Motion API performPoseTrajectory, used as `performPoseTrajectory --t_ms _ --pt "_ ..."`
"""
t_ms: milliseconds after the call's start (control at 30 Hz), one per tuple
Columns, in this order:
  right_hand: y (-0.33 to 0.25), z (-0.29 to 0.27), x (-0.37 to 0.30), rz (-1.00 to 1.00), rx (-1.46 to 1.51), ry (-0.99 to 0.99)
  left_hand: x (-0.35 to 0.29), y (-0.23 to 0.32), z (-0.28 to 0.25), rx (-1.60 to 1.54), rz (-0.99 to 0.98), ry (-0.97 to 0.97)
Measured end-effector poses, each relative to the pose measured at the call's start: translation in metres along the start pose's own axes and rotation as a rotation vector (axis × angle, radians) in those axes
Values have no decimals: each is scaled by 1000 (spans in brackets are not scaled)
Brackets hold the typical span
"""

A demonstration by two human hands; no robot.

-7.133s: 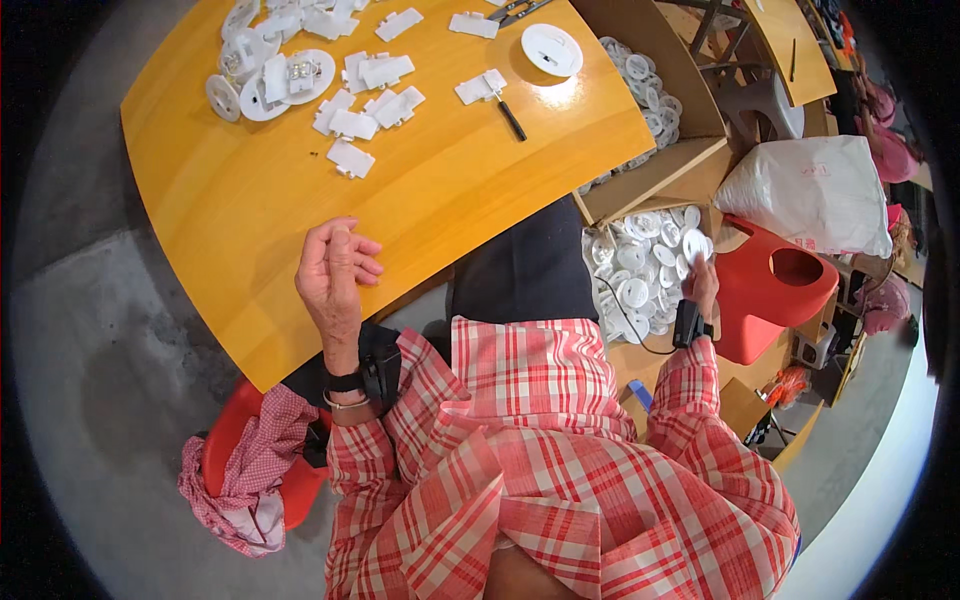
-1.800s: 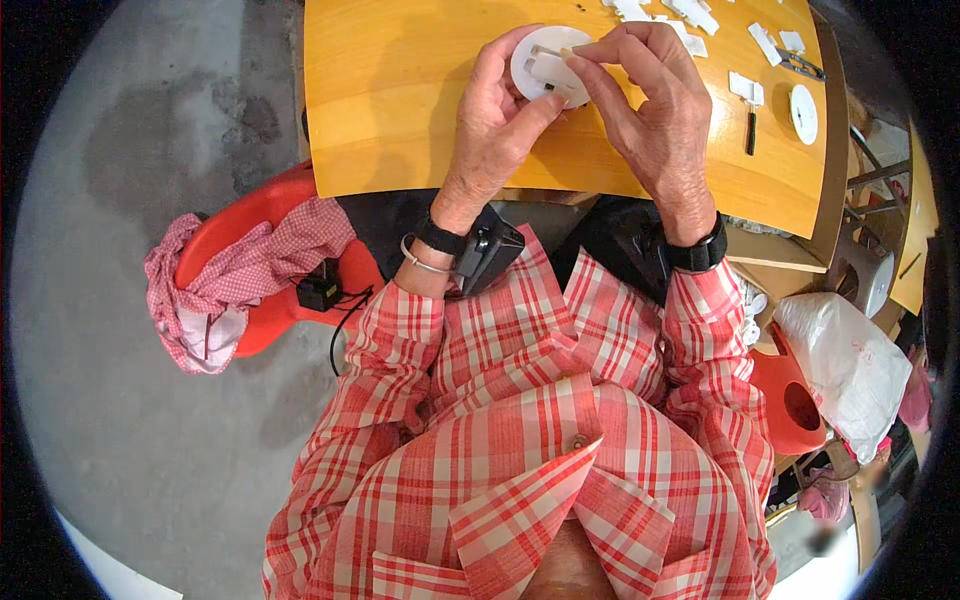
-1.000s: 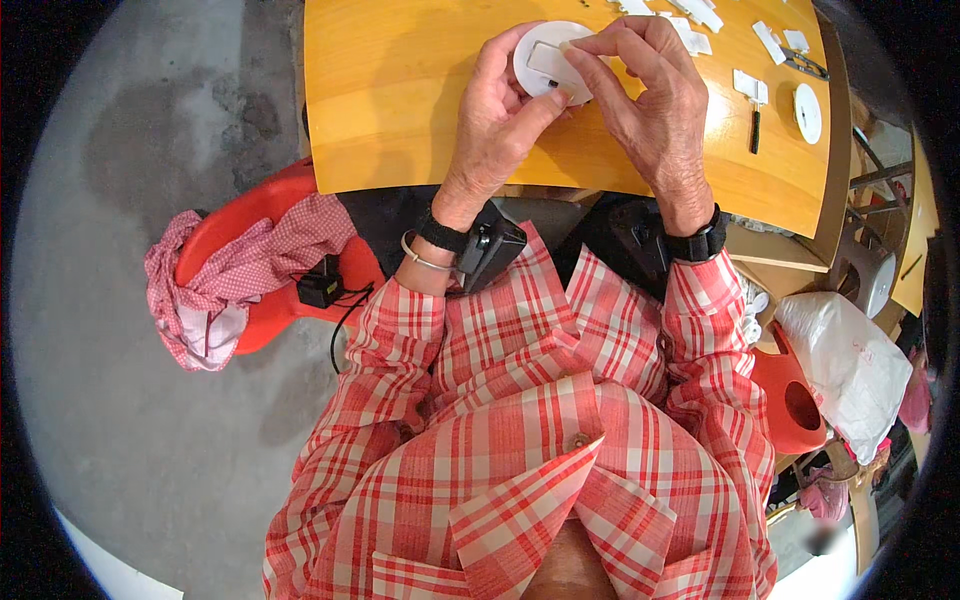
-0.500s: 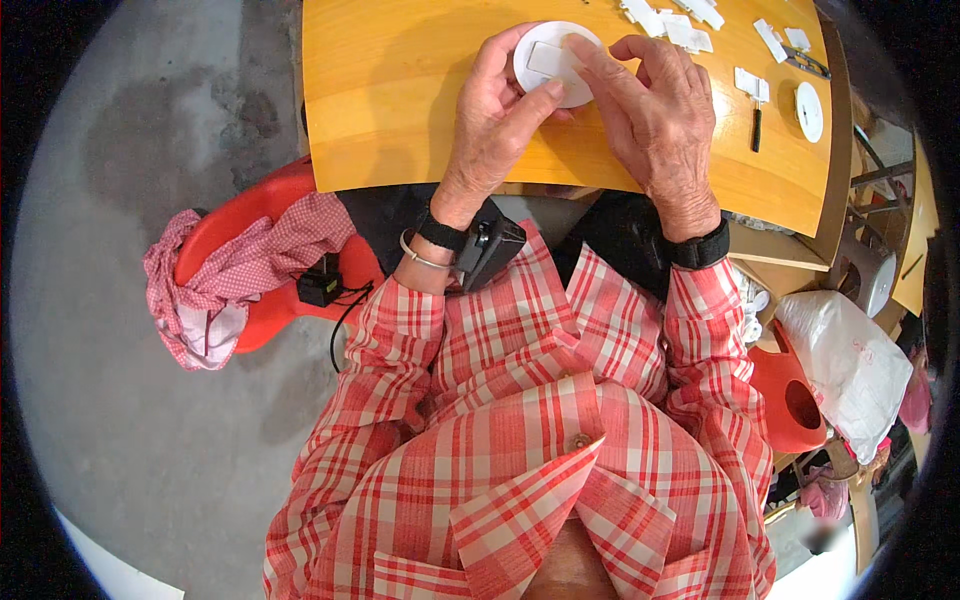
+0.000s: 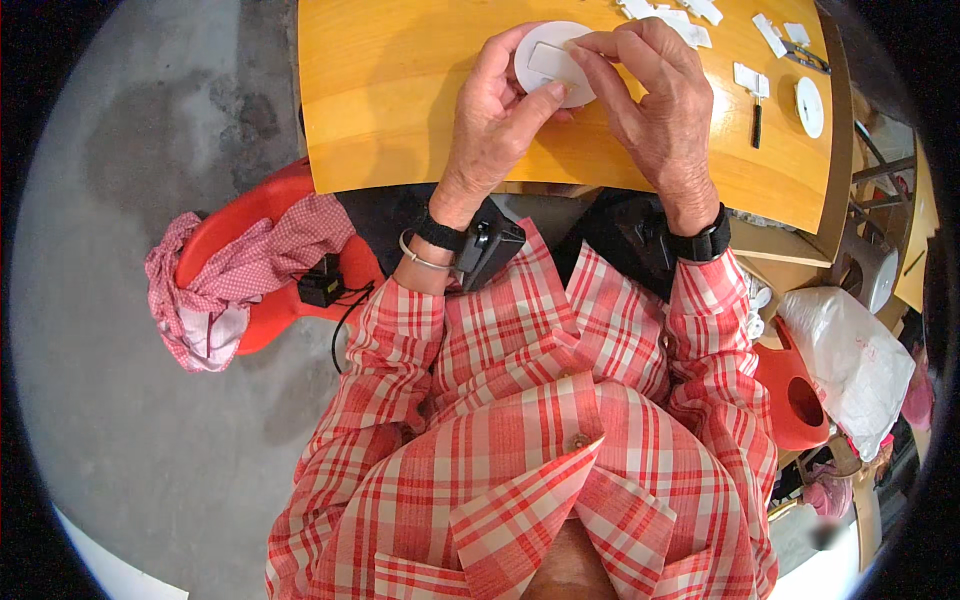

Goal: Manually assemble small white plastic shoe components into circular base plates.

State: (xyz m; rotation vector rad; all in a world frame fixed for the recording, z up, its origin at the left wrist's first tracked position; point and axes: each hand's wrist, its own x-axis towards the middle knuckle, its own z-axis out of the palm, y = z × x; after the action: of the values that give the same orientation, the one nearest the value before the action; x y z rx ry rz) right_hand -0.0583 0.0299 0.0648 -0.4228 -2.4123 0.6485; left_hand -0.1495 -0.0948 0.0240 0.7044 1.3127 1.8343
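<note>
A round white plastic disc (image 5: 533,72) with a rectangular raised panel (image 5: 552,62) on its face is held above the wooden table. My left hand (image 5: 492,115) grips the disc from the left, its thumb on the lower rim and its fingers behind. My right hand (image 5: 660,95) is at the disc's right side. Its thumb and index finger are pinched together over the panel's upper right corner; whatever lies between the tips is too small to make out.
On the yellow wooden table (image 5: 390,100) lie several white plastic pieces (image 5: 690,30), a small black-handled screwdriver (image 5: 757,125), another white disc (image 5: 809,108) and a dark tool (image 5: 806,58). A red chair (image 5: 255,215) with a checked cloth (image 5: 215,270) stands left. A plastic bag (image 5: 845,350) is at right.
My right hand's fingers have drawn together into a pinch at the panel's corner, where they were more spread over the disc. My left hand and the disc have hardly moved.
</note>
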Motion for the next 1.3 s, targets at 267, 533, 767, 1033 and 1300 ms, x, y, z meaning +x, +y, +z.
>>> performPoseTrajectory --t_ms 267,533,767,1033,1300 --pt "2 2 -2 -22 -10 2 0 0 -1 4 4 11" --pt "5 -7 -8 -233 -220 -34 0 -4 -2 -31 22 35" --pt "0 2 -24 -28 -160 8 3 -4 -1 5 -33 102" --pt "7 18 -40 431 424 -42 4 -2 3 57 -25 89" --pt "9 22 -40 481 483 37 0 7 9 132 -138 49"
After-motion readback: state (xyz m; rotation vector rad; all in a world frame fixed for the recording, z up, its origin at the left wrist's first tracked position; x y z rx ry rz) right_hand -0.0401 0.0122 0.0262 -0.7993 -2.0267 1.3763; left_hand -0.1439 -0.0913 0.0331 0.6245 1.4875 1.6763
